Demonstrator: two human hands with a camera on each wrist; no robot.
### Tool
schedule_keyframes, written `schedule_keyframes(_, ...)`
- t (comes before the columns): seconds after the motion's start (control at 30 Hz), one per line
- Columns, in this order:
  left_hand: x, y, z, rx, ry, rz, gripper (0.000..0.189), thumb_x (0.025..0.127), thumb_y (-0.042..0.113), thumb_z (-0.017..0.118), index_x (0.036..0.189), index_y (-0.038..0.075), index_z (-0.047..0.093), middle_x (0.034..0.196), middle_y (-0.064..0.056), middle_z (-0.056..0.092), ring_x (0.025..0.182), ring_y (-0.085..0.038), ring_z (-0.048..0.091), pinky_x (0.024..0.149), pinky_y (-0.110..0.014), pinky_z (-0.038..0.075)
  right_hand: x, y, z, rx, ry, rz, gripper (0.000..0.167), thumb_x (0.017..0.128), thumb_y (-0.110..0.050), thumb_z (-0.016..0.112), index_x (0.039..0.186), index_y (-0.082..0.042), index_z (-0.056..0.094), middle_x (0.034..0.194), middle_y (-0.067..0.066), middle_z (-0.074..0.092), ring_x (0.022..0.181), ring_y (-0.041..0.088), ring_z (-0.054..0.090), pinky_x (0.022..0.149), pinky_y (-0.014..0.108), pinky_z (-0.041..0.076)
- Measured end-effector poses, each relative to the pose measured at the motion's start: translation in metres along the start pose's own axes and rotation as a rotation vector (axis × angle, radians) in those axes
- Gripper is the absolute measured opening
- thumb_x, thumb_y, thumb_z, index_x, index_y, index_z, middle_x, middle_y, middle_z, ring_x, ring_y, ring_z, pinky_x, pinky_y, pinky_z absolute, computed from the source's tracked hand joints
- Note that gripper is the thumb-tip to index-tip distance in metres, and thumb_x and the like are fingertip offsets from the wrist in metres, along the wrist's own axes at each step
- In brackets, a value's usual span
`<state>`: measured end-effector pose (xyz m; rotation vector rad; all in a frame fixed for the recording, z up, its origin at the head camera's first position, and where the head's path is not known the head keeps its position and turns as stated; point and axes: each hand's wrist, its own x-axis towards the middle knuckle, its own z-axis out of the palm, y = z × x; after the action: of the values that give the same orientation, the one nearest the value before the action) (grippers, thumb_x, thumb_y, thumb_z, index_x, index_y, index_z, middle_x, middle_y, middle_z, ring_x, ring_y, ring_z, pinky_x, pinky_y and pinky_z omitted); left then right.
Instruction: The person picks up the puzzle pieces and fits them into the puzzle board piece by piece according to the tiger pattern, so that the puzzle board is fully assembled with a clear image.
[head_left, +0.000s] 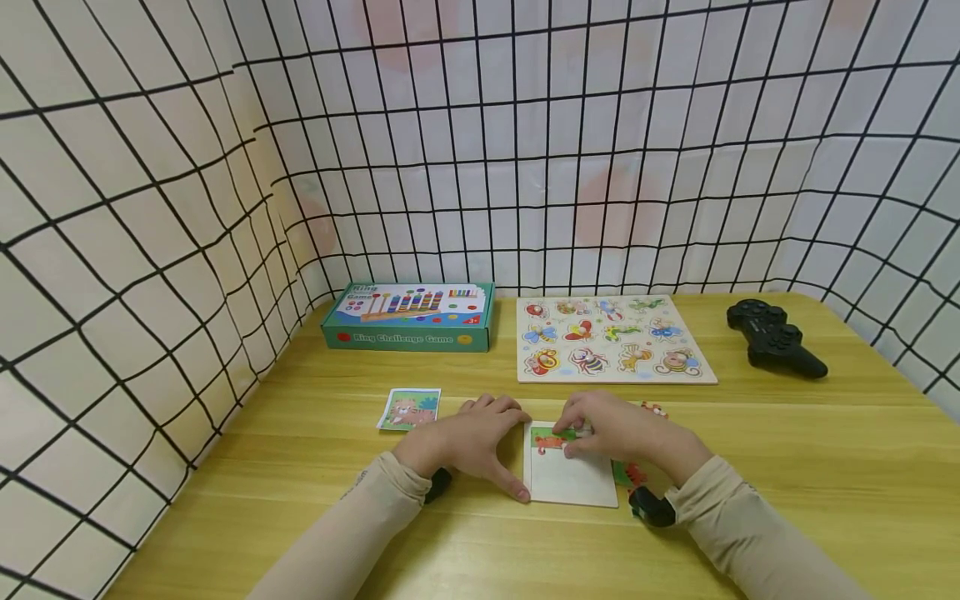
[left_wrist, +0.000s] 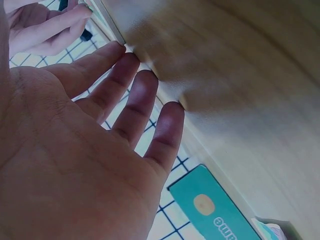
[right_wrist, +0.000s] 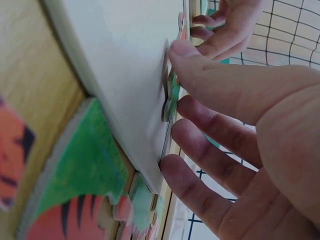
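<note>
A pale square puzzle board (head_left: pixel 573 483) lies flat, with a puzzle piece showing an orange animal on green (head_left: pixel 550 442) in its upper left part. My left hand (head_left: pixel 476 442) spreads thumb and fingers along the board's left side, fingertips on the table (left_wrist: pixel 240 100). My right hand (head_left: pixel 626 433) is over the board's upper right. Its thumb and fingers pinch a small green puzzle piece (right_wrist: pixel 172 97), tilted at the board surface and largely hidden in the head view. Loose pieces lie right of the board, among them a green one with red stripes (right_wrist: pixel 82 170).
A small picture card (head_left: pixel 411 408) lies left of the left hand. Farther back are a green Ring Challenge Game box (head_left: pixel 405 337), a wooden board with insect pictures (head_left: pixel 615 340) and a black game controller (head_left: pixel 776 340). Grid-patterned cloth (head_left: pixel 465 150) encloses the table.
</note>
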<state>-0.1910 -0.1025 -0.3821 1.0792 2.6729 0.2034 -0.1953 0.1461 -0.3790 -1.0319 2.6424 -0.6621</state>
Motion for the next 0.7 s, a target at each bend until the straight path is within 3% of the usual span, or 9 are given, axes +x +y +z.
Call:
schedule_keyframes(0.53,-0.0011,0.0022,-0.0014,-0.011,-0.004,-0.009,0.101,0.069,0.075,0.076,0.146,0.016,0.048,0.141,0.004,0.045,0.122,-0.017,0.039,0.107,-0.042,0.034,0.0001,0.0017,0.0024,0.000,0.002,0.019,0.015,0.092,-0.018,0.076,0.107,-0.015,0.077,0.102,-0.008,0.062,0.090,0.013,0.056,0.080,0.035,0.050)
schedule_keyframes(0.7,-0.0009,0.0022,-0.0014,-0.014,-0.003,-0.012,0.102,0.069,0.075,0.076,0.147,0.016,0.048,0.141,0.004,0.045,0.122,-0.017,0.039,0.107,-0.042,0.034,-0.0036,0.0029,-0.0013,0.055,0.006,0.030,0.021,0.093,-0.021,0.075,0.112,-0.013,0.074,0.105,-0.007,0.063,0.093,0.014,0.058,0.081,0.035,0.050)
